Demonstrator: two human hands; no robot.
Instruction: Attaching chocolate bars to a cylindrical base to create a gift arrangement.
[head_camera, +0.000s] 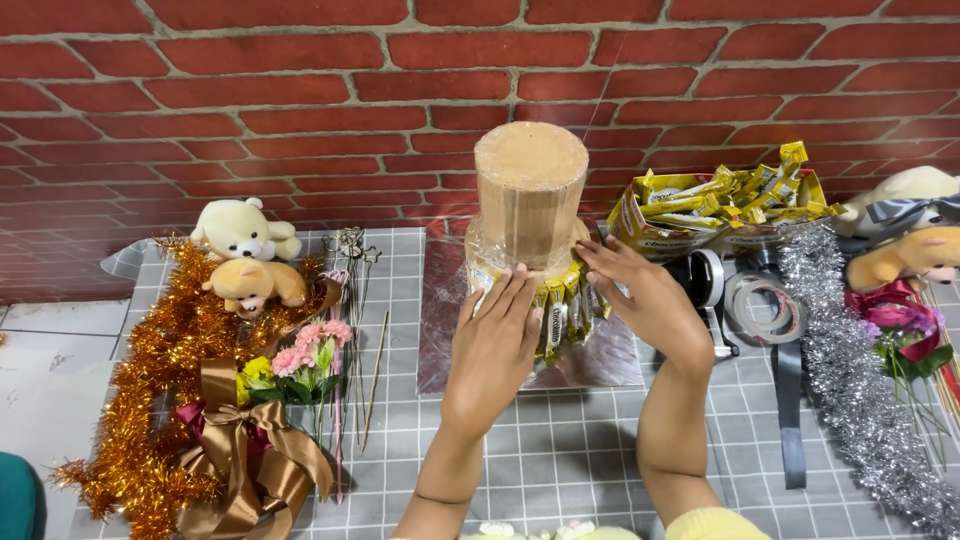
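A two-tier cardboard tower (530, 185) stands on a silver square board (440, 300) on the checked tablecloth. Yellow sachets (560, 310) are taped upright around its lower tier. My left hand (492, 345) lies flat against the front of the sachet ring, fingers pointing up. My right hand (640, 295) presses on the ring's right side, fingers spread toward the tower. Neither hand grips a loose item.
Orange tinsel (150, 400), two small teddy bears (245, 255), a gold ribbon bow (250, 450), artificial flowers (305, 355) and thin sticks (375, 370) lie left. Right: a box of yellow sachets (720, 205), tape rolls (760, 300), silver tinsel (850, 380), plush toys (905, 235). A brick wall stands behind.
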